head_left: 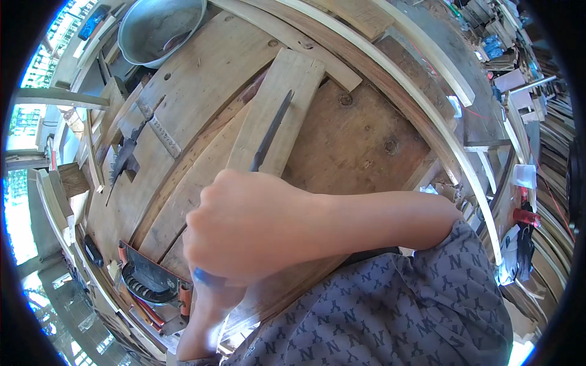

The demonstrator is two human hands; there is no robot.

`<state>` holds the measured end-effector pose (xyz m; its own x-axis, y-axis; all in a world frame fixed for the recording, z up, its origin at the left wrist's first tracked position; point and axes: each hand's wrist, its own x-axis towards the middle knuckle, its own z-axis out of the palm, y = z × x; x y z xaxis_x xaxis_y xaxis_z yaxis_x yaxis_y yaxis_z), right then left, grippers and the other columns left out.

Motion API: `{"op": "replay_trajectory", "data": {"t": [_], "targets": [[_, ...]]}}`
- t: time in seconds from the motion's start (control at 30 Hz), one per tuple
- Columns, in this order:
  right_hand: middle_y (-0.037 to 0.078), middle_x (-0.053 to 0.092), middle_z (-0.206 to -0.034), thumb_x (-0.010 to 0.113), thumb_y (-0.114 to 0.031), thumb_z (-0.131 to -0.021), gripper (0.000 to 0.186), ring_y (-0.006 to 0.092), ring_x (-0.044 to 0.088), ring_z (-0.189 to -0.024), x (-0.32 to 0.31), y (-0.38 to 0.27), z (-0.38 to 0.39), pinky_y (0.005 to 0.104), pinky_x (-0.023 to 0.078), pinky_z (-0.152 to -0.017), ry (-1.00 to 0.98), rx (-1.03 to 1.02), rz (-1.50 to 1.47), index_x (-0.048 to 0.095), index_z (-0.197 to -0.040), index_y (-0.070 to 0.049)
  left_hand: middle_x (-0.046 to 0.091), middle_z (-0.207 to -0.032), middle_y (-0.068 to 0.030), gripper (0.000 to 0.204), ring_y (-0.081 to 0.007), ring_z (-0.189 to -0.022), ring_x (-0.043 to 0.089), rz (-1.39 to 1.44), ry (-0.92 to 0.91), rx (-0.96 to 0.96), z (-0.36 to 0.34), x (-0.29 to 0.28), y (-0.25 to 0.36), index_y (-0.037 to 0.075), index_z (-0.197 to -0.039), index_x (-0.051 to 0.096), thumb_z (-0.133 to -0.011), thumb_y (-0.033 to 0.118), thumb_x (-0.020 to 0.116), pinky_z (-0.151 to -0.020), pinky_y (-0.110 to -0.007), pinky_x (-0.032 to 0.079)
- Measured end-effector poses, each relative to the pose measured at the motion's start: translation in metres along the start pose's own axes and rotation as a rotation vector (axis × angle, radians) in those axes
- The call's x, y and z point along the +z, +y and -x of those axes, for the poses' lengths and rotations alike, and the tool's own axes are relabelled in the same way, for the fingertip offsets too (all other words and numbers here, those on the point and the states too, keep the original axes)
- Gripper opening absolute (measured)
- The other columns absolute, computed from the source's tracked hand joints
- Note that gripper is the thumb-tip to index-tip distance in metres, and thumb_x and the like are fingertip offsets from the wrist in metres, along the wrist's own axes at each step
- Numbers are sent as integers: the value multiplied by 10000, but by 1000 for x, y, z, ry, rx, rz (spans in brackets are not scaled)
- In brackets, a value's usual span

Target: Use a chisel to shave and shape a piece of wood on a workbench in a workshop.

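My right hand (244, 222) crosses in front of me from the right, its fingers curled into a fist. From it juts a long, dark, tapered metal tool (271, 134), like a file; its pointed end lies over a pale wooden board (296, 91). Below the fist shows a blue piece (209, 278), perhaps the tool's handle. My left hand (213, 296) comes up from the lower left beneath the right one, and its fingers are hidden. The board lies aslant on other planks (201, 161).
A grey metal basin (160, 33) stands at the far left. Nearer on the left is a black tool with orange-red ends (155, 280). Long curved-looking wood strips (421, 100) run along the far and right sides. A jagged dark piece (125, 155) lies at left.
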<state>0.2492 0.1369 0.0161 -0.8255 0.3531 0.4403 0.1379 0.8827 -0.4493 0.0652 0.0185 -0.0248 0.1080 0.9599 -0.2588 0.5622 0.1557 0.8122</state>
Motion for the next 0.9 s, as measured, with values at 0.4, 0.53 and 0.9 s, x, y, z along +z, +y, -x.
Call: {"op": "replay_trajectory", "data": {"t": [0.4,0.53,0.9], "targets": [[107,671,-580,703,-227,-733,170,247,682,-548,33,-10,17,371,492,-522,-66,-31,159,699,-660,-74,533,-1268,-236,1030,-418,-1180,515,-505,122,278,4,0,-2,-115,-1524,407,-694,262,887,-1038,-506,428],[96,671,-581,703,-218,-725,163,242,669,-530,47,-8,20,371,490,-526,-81,-28,185,681,-631,-86,533,-1263,-239,1030,-417,-1175,523,-514,144,288,5,2,-1,-124,-1517,411,-689,255,893,-1036,-508,433],[93,677,-592,701,-217,-706,145,248,679,-539,32,-10,8,365,502,-536,-32,-7,116,685,-648,-84,548,-1261,-223,982,-420,-1163,538,-467,169,292,2,0,-3,-90,-1508,449,-700,257,886,-1020,-498,434]]}}
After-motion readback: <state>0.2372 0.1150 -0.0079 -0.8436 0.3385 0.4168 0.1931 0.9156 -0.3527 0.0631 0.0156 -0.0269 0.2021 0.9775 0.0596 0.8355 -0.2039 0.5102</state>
